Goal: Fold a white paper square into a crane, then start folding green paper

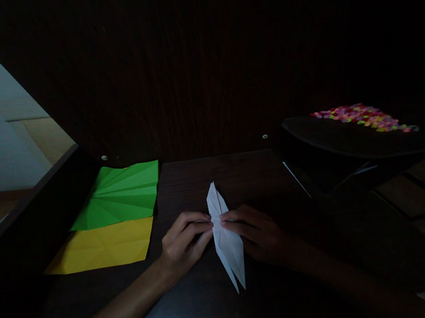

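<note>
Gripping a white folded paper (pixel 231 251) at opposite edges, the left hand (pixel 186 240) and right hand (pixel 260 231) face each other above a dark tabletop (pixel 184 186). The left fingers are drawn narrow, pinching the paper's left edge near its middle; two right fingertips press on the right edge at about the same level (whether the right thumb lies beneath cannot be told). The paper, near the centre of the tabletop, is long and slender, its far end tapering to a tip and its near end split into two points. To the left lie a creased green sheet (pixel 120 197) and, just nearer and adjoining it, a yellow sheet (pixel 107 247). A multicoloured cluster of small pieces (pixel 366 120) appears at far right, well apart from both hands. Behind rises a dark panel (pixel 179 66).
</note>
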Motion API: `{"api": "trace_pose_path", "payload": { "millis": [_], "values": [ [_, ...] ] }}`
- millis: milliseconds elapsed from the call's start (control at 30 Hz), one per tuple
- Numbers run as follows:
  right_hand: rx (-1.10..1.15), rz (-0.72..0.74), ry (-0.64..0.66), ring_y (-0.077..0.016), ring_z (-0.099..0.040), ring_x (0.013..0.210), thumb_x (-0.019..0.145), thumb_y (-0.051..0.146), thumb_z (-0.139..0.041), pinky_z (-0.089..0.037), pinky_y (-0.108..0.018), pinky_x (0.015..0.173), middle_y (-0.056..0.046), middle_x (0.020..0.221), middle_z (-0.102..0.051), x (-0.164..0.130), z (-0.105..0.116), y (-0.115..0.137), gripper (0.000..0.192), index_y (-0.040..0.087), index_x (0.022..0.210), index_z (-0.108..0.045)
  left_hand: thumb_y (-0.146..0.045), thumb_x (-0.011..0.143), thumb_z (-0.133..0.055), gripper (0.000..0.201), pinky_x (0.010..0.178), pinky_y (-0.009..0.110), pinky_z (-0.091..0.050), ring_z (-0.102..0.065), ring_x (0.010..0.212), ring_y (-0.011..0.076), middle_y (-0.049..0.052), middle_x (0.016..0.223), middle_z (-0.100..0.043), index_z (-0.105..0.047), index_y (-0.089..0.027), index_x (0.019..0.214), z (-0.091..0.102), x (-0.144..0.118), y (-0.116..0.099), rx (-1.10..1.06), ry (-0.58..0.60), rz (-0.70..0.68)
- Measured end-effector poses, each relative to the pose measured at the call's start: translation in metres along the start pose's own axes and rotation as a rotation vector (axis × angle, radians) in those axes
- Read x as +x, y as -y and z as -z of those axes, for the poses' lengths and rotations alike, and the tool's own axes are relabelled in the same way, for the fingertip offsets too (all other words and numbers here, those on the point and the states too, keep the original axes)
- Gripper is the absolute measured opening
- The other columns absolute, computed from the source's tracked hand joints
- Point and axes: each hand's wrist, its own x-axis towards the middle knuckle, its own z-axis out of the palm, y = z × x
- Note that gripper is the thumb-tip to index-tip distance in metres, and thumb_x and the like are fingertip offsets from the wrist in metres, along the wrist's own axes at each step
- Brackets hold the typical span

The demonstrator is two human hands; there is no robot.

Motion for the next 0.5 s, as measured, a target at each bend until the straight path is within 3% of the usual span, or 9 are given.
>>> {"api": "trace_pose_path", "payload": {
  "millis": [267, 500],
  "values": [
    [0.0, 0.005, -0.013, -0.022, -0.063, 0.102, 0.092, 0.007, -0.046, -0.056, -0.038, 0.084, -0.015, 0.11, -0.066, 0.0028, 0.0006, 0.0021, 0.035, 0.014, 0.126, -0.053, -0.005, 0.081, -0.071, 0.016, 0.07, 0.024, -0.058, -0.067, 0.083, 0.0141, 0.006, 0.092, -0.066, -0.067, -0.014, 0.094, -0.0004, 0.0012, -0.0014, -0.016, -0.022, -0.007],
    [0.041, -0.012, -0.007, -0.0218, -0.063, 0.1, 0.09, 0.005, -0.048, -0.056, -0.038, 0.082, -0.015, 0.112, -0.065, -0.0006, -0.0022, 0.0002, 0.039, 0.015, 0.127, -0.053, -0.004, 0.082, -0.069, 0.018, 0.07, 0.03, -0.058, -0.068, 0.083, 0.0168, 0.008, 0.092, -0.07, -0.066, -0.013, 0.097, -0.0012, 0.0025, 0.0009, -0.074, 0.003, -0.041]
  ]
}}
